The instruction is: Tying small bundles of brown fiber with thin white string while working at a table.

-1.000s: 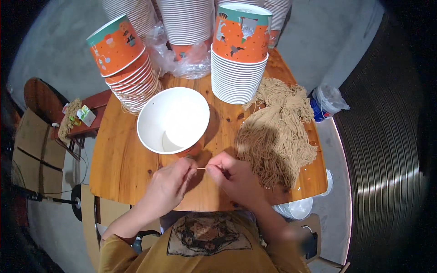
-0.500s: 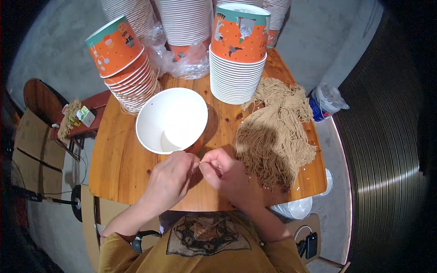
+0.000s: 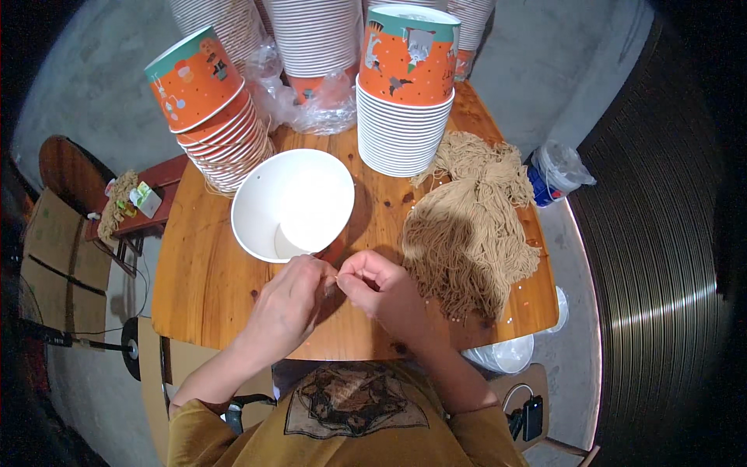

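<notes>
Head view: left hand (image 3: 289, 300) and right hand (image 3: 381, 286) both pinch one thin tan string (image 3: 336, 275) beside the white paper bowl (image 3: 292, 204); tugging apart risks it slipping free.

Single head-worn fisheye view, looks steeply down from above onto wooden table (image 3: 202, 288); close range, edges bend at rim.

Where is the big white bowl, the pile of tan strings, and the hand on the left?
white paper bowl (image 3: 299, 194), head view, on its bare inner wall.
pile of tan strings (image 3: 471, 226), head view, on the middle of the heap.
left hand (image 3: 289, 300), head view, on the back of the hand.
</notes>
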{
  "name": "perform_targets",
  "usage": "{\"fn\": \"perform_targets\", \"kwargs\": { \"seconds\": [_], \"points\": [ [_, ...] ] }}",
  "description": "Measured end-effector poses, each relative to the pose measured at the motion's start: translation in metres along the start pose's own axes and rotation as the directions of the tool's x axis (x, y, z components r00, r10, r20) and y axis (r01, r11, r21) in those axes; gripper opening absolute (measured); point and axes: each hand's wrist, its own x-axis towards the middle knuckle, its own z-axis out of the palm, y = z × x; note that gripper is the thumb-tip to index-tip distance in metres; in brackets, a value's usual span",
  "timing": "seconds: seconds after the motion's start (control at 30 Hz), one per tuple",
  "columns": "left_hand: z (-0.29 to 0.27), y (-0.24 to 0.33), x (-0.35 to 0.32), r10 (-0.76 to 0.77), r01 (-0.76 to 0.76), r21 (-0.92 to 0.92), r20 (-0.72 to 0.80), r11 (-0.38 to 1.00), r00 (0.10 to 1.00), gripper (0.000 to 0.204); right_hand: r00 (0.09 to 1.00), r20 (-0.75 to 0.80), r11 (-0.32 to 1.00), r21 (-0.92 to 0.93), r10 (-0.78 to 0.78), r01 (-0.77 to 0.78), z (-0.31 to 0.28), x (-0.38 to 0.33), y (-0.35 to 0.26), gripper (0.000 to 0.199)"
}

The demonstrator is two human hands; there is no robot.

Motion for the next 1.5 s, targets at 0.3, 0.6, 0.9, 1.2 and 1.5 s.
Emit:
{"fn": "perform_targets", "kwargs": {
  "seconds": [0.3,0.6,0.9,1.2,1.5],
  "points": [
    [-0.015,-0.006,0.024,-0.043,0.060,0.078,-0.205,0.995,0.978,0.020,0.974,-0.221,0.976,0.201,-0.041,0.087,0.005,0.018,0.020,0.008],
    [-0.017,-0.013,0.034,-0.267,0.276,-0.078,0.112,0.958,0.957,0.024,0.875,-0.341,0.939,-0.146,-0.344,0.312,0.016,0.032,0.037,0.010],
    [-0.016,-0.012,0.038,-0.273,0.283,-0.072,0.124,0.957,0.954,0.025,0.839,-0.384,0.920,-0.230,-0.384,0.316,0.019,0.038,0.041,0.013],
    [-0.018,-0.029,0.044,-0.273,0.309,-0.145,0.224,0.940,0.935,0.023,0.820,-0.387,0.906,-0.223,-0.422,0.361,0.020,0.041,0.045,0.013],
    [-0.016,-0.049,0.062,-0.295,0.461,-0.293,0.469,0.837,0.833,0.014,0.798,-0.363,0.862,-0.359,-0.482,0.357,0.020,0.038,0.040,0.016]
  ]
}}
